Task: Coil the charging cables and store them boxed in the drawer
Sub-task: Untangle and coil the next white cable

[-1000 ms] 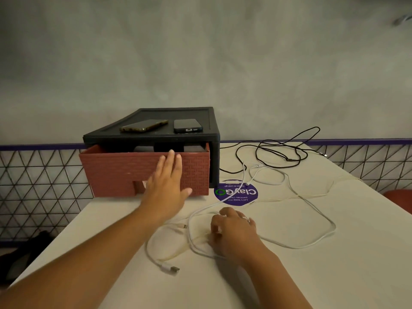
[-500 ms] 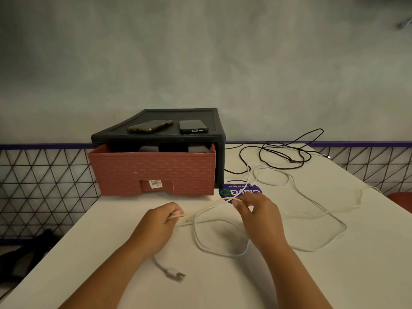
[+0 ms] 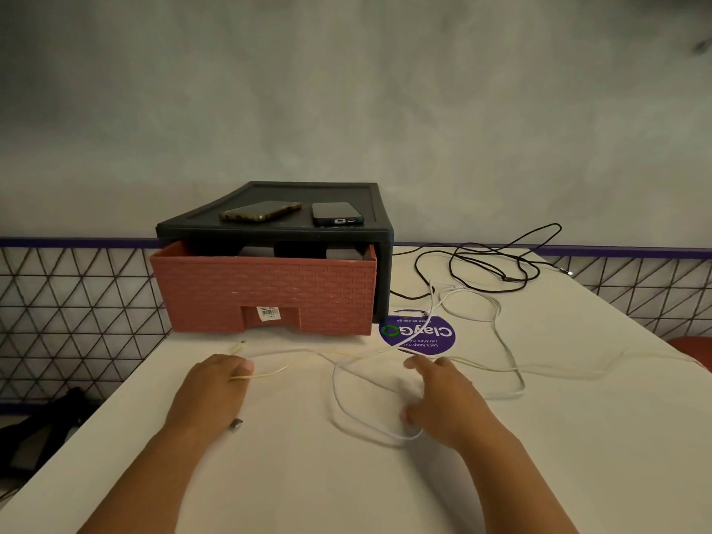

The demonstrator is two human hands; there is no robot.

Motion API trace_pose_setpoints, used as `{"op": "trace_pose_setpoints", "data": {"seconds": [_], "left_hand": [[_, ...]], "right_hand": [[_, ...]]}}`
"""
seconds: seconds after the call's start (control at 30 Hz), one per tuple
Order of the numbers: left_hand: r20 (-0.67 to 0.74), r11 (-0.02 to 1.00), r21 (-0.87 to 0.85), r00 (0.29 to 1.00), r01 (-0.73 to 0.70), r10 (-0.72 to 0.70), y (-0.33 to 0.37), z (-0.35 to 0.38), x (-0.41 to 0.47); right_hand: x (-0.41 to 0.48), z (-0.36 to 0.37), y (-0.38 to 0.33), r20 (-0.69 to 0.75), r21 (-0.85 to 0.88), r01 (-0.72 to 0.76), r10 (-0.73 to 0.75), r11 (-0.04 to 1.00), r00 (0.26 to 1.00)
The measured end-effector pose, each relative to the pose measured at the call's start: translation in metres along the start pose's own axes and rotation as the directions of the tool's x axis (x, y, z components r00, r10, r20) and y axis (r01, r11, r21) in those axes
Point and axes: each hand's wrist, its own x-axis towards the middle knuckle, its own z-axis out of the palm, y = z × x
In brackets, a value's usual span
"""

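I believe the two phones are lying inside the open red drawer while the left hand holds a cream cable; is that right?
Not quite: the head view shows the two phones on top of the black cabinet, above the open red drawer. The left hand does hold a cream cable.

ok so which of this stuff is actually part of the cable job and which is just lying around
For the job: cream cable in the left hand, white cable by the right hand, black cable, red drawer.
Lying about: brownish phone, dark phone, purple sticker, dark bag on the floor.
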Motion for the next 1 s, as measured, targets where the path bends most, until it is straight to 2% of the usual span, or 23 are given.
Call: {"op": "trace_pose_setpoints", "data": {"seconds": [0.2, 0.37, 0.43, 0.47, 0.53, 0.57, 0.67, 0.73, 0.8, 0.9, 1.0], "left_hand": [[-0.027, 0.983, 0.154, 0.995, 0.095, -0.092, -0.016, -0.007, 0.005], [0.035, 0.971, 0.202, 0.990, 0.126, -0.136, -0.015, -0.008, 0.007], [0.048, 0.991, 0.035, 0.991, 0.127, -0.129, -0.009, -0.005, 0.006], [0.059, 0.985, -0.121, 0.992, 0.120, -0.113, -0.006, -0.004, 0.005], [0.112, 0.901, -0.413, 0.989, 0.133, -0.095, 0.001, -0.006, 0.002], [0.120, 0.868, -0.478, 0.989, 0.132, -0.085, 0.002, -0.007, 0.002], [0.100, 0.889, -0.443, 0.992, 0.116, -0.079, -0.001, -0.010, 0.008], [0.065, 0.859, -0.500, 0.993, 0.115, -0.095, 0.002, -0.010, 0.010], [0.040, 0.811, -0.575, 0.994, 0.103, -0.098, 0.006, -0.013, 0.009], [-0.045, 0.809, -0.588, 0.997, 0.024, -0.062, 0.011, -0.017, 0.005], [-0.043, 0.763, -0.646, 0.999, -0.004, -0.031, 0.020, -0.018, 0.001]], "right_hand": [[-0.004, -0.002, -0.003, 0.128, -0.035, 0.105, -0.100, 0.994, 0.987], [-0.006, -0.008, -0.004, 0.221, -0.048, 0.092, -0.079, 0.995, 0.972], [-0.006, -0.010, -0.003, 0.239, -0.131, 0.129, -0.095, 0.983, 0.966], [-0.006, -0.011, -0.001, 0.241, -0.169, 0.145, -0.101, 0.975, 0.965], [-0.007, -0.011, 0.001, 0.228, -0.199, 0.152, -0.105, 0.968, 0.968], [-0.006, -0.012, 0.002, 0.210, -0.201, 0.146, -0.103, 0.969, 0.972], [-0.003, -0.014, 0.006, 0.095, -0.166, 0.091, -0.076, 0.982, 0.993], [-0.001, -0.018, 0.012, 0.065, -0.109, 0.069, -0.063, 0.992, 0.996], [-0.003, -0.022, 0.016, 0.150, -0.082, 0.082, -0.069, 0.993, 0.986], [-0.009, -0.025, 0.016, 0.296, -0.145, 0.103, -0.057, 0.984, 0.954], [-0.011, -0.021, 0.007, 0.286, -0.184, 0.110, -0.054, 0.977, 0.957]]}}
